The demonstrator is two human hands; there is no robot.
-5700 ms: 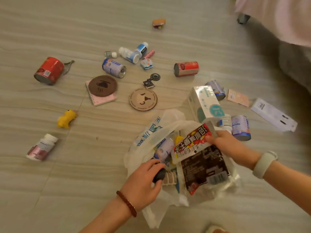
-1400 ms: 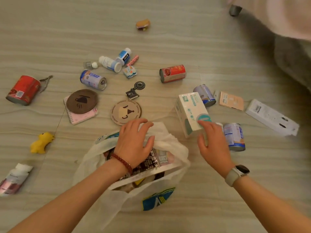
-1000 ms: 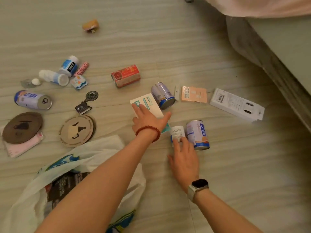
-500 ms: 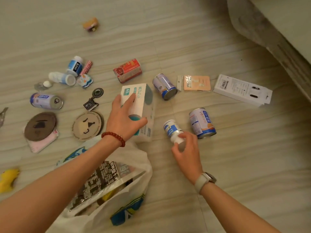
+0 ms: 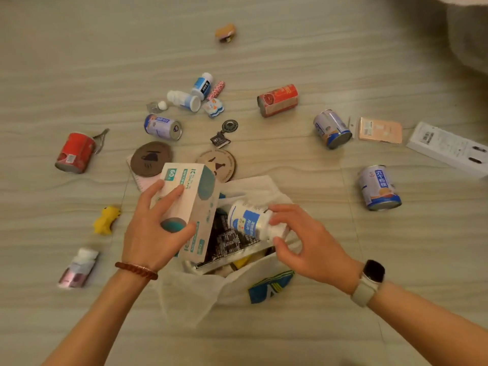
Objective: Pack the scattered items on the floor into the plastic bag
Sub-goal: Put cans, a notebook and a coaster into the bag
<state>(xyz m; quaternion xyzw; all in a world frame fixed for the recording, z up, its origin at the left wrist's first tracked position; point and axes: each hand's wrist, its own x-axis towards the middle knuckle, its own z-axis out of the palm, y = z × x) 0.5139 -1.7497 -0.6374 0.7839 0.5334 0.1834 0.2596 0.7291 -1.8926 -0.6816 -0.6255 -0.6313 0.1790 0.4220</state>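
The white plastic bag (image 5: 190, 294) lies open on the floor in front of me, with a black printed packet (image 5: 229, 241) inside. My left hand (image 5: 155, 233) grips a white and teal box (image 5: 192, 207) over the bag's left side. My right hand (image 5: 303, 244) holds a small white bottle with a blue label (image 5: 250, 220) above the bag's mouth. Scattered around are a red can (image 5: 75, 151), a red-labelled can (image 5: 277, 100), blue-and-white cans (image 5: 332, 128) (image 5: 379, 187) (image 5: 162, 126), two round coasters (image 5: 151, 158) (image 5: 219, 165) and a yellow toy (image 5: 107, 219).
Small bottles (image 5: 184, 100) and trinkets cluster at the back centre, with a keychain (image 5: 224, 133) below them. A pink bottle (image 5: 76, 268) lies at the left, a peach packet (image 5: 380, 130) and a white carton (image 5: 449, 147) at the right. Furniture fills the top right corner.
Both hands have come back from the right over the bag, the left carrying the box, the right carrying the small bottle. The view swung back to centre on the bag.
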